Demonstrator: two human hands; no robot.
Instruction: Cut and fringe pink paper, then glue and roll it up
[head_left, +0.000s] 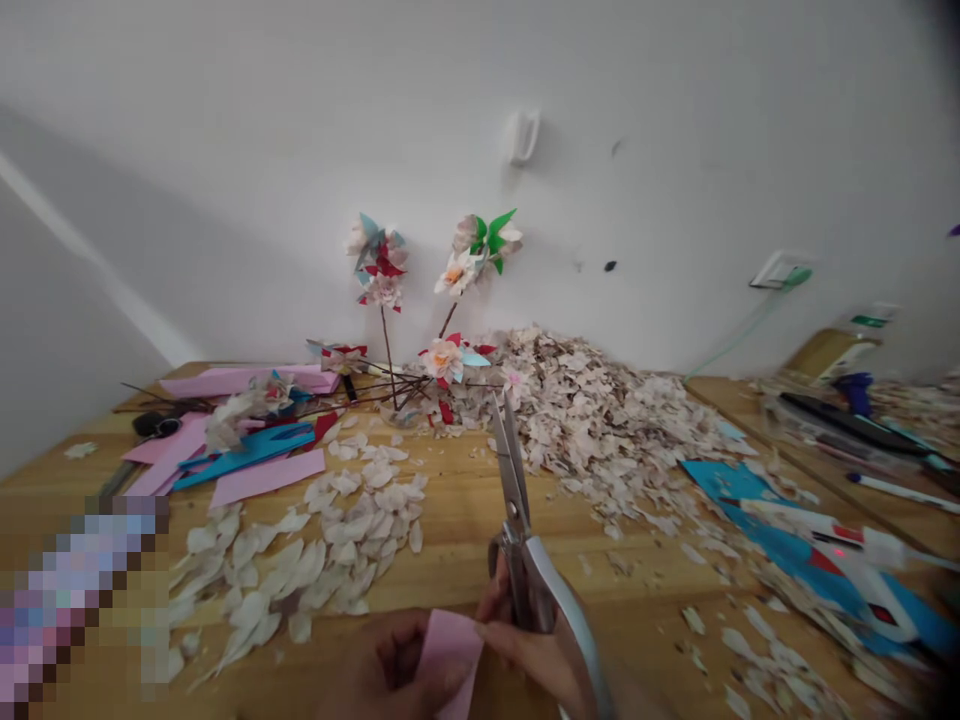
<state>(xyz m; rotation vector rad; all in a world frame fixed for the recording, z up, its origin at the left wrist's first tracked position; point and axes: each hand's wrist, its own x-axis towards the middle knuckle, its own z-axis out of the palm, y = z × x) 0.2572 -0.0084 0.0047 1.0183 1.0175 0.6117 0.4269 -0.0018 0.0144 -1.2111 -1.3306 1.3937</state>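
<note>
At the bottom centre, a piece of pink paper (448, 660) is pinched in my left hand (394, 665). My right hand (536, 650) is closed around the handles of silver-grey scissors (513, 490), while its thumb touches the upper right corner of the paper. The scissor blades point up and away from me, only slightly apart, and the paper is not between them. Part of both hands is cut off by the lower edge.
Loose pale petals (352, 530) lie left, with a large petal heap (592, 400) behind. Flower stems (387, 345) lean on the wall. Pink strips (270, 478) and blue paper (247, 452) lie far left. A white glue gun (862, 565) rests right, near a bottle (832, 350).
</note>
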